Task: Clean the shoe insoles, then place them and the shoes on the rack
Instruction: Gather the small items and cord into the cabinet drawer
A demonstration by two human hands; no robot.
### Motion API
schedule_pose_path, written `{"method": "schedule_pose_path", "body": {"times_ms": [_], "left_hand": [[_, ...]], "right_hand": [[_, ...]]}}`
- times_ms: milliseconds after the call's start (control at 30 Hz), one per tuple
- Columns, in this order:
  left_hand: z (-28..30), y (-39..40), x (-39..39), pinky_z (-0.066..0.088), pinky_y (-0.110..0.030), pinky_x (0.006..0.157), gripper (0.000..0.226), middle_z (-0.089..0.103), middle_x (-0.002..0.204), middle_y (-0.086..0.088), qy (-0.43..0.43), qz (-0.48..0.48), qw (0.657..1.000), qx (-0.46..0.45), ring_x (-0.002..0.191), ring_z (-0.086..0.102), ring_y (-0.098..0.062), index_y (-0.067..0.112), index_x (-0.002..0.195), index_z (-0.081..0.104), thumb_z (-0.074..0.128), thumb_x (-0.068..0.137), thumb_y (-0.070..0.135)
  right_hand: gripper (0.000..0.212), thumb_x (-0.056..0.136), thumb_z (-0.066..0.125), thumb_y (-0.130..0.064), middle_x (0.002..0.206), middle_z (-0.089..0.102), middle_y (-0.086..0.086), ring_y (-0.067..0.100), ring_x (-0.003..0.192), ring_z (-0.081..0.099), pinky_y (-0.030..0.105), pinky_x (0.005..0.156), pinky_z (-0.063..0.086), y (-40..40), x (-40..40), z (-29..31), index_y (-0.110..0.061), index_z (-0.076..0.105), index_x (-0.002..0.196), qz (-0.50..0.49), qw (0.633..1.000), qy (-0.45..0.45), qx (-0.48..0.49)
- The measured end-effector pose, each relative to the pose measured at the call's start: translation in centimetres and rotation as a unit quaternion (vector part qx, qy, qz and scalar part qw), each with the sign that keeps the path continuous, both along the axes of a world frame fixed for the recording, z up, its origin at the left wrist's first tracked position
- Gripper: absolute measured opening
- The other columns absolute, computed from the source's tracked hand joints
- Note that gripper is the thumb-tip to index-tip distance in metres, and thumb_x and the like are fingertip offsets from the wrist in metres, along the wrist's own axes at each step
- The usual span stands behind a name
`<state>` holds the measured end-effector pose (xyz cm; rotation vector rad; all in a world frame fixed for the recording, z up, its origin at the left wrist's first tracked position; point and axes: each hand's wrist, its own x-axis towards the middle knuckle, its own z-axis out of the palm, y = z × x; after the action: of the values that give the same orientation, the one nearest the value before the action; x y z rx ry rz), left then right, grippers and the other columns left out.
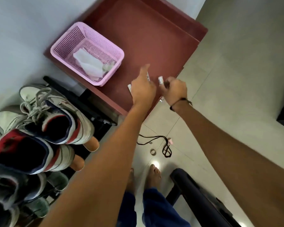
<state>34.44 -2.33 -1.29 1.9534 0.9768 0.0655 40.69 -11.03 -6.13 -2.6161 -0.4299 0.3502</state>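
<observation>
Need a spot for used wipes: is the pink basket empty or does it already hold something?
Not empty. The pink basket on the red-brown cabinet top holds crumpled white wipes on its floor.

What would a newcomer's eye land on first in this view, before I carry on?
Probably the pink basket on the red-brown cabinet top, with crumpled white wipes inside. Next, the white, red and navy sneakers sitting on the rack at left. Both hands meet at the cabinet's near edge: left hand, right hand, handling small blurred white items.

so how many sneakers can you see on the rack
2 clearly: one sneaker toward the wall, another sneaker in front of it, nearer the camera. Darker shoes lower on the rack are blurred, so more may be hidden.
</observation>
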Motion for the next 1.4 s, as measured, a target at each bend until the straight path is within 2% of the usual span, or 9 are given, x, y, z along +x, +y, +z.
{"method": "schedule_pose_path", "body": {"times_ms": [100, 233, 333, 433, 500, 667, 1100, 1267, 1400], "left_hand": [[-2.5, 1.8, 4.2, 0.041, -0.031, 0.094, 0.048, 0.058, 0.126, -0.012, 0.045, -0.058, 0.997, 0.039, 0.116, 0.054, -0.029, 0.019, 0.137, 0.047, 0.045, 0.091, 0.008], [-4.8, 2.7, 8.0, 0.043, -0.036, 0.088, 0.037, 0.057, 0.122, -0.018, 0.093, -0.133, 0.983, 0.09, 0.114, 0.054, -0.035, 0.005, 0.128, 0.046, 0.045, 0.092, 0.011], [-5.8, 3.1, 9.3, 0.043, -0.037, 0.089, 0.033, 0.054, 0.125, -0.021, 0.138, -0.168, 0.97, 0.111, 0.116, 0.052, -0.038, 0.0, 0.123, 0.045, 0.048, 0.093, 0.014], [-6.3, 3.4, 9.9, 0.042, -0.037, 0.093, 0.039, 0.051, 0.129, -0.023, 0.177, -0.173, 0.962, 0.117, 0.12, 0.05, -0.039, -0.002, 0.126, 0.043, 0.051, 0.093, 0.017], [-6.5, 3.6, 10.0, 0.043, -0.037, 0.091, 0.039, 0.051, 0.128, -0.023, 0.187, -0.172, 0.96, 0.117, 0.119, 0.05, -0.039, -0.003, 0.126, 0.043, 0.051, 0.093, 0.015], [-6.7, 3.5, 9.9, 0.043, -0.038, 0.088, 0.041, 0.051, 0.127, -0.022, 0.192, -0.172, 0.958, 0.124, 0.118, 0.05, -0.037, 0.0, 0.126, 0.038, 0.054, 0.091, 0.013], [-6.1, 3.4, 8.2, 0.044, -0.038, 0.085, 0.04, 0.054, 0.122, -0.02, 0.149, -0.161, 0.968, 0.121, 0.113, 0.053, -0.037, 0.002, 0.124, 0.038, 0.056, 0.089, 0.011], [-5.2, 3.0, 7.7, 0.043, -0.038, 0.083, 0.037, 0.054, 0.121, -0.021, 0.13, -0.158, 0.971, 0.123, 0.111, 0.054, -0.036, 0.001, 0.124, 0.038, 0.052, 0.09, 0.007], [-4.4, 2.1, 6.8, 0.039, -0.033, 0.073, 0.025, 0.056, 0.115, -0.015, 0.112, -0.143, 0.977, 0.109, 0.106, 0.054, -0.031, 0.002, 0.115, 0.046, 0.049, 0.091, 0.009]], "right_hand": [[0.037, 0.093, 0.046, -0.039, 0.084, 0.063, 0.017, 0.036, 0.086, 0.06, 0.029, 0.062, 0.033, 2.3, 3.7, -1.5, -0.012, 0.047, 0.067, 0.019, 0.999, 0.004, -0.038], [0.034, 0.092, 0.047, -0.036, 0.095, 0.064, 0.02, 0.036, 0.089, 0.059, 0.029, 0.062, 0.032, 3.5, 6.7, -3.0, -0.007, 0.053, 0.075, 0.031, 0.998, 0.014, -0.054], [0.039, 0.092, 0.048, -0.033, 0.097, 0.063, 0.02, 0.034, 0.091, 0.059, 0.03, 0.062, 0.032, 3.4, 7.8, -3.6, -0.01, 0.038, 0.063, 0.041, 0.996, 0.01, -0.076], [0.035, 0.095, 0.044, -0.035, 0.1, 0.063, 0.019, 0.034, 0.093, 0.059, 0.029, 0.063, 0.032, 3.2, 8.3, -3.9, -0.008, 0.044, 0.072, 0.05, 0.995, 0.0, -0.083], [0.033, 0.096, 0.044, -0.035, 0.102, 0.063, 0.019, 0.034, 0.094, 0.059, 0.029, 0.064, 0.033, 3.3, 8.5, -3.9, -0.006, 0.055, 0.089, 0.051, 0.996, -0.001, -0.075], [0.033, 0.094, 0.049, -0.032, 0.107, 0.061, 0.019, 0.037, 0.098, 0.058, 0.031, 0.065, 0.036, 3.7, 8.3, -4.3, -0.003, 0.052, 0.109, 0.05, 0.997, 0.014, -0.055], [0.039, 0.085, 0.06, -0.033, 0.107, 0.062, 0.018, 0.036, 0.097, 0.059, 0.035, 0.074, 0.046, 3.3, 7.2, -3.9, -0.005, 0.052, 0.11, 0.015, 0.998, 0.049, -0.035], [0.036, 0.086, 0.058, -0.028, 0.109, 0.061, 0.017, 0.034, 0.099, 0.059, 0.031, 0.071, 0.043, 3.2, 6.8, -3.6, -0.006, 0.051, 0.113, 0.013, 0.997, 0.052, -0.049], [0.032, 0.087, 0.055, -0.024, 0.107, 0.061, 0.017, 0.033, 0.096, 0.059, 0.031, 0.068, 0.042, 2.6, 5.7, -3.2, -0.005, 0.049, 0.113, 0.014, 0.998, 0.045, -0.04]]}}
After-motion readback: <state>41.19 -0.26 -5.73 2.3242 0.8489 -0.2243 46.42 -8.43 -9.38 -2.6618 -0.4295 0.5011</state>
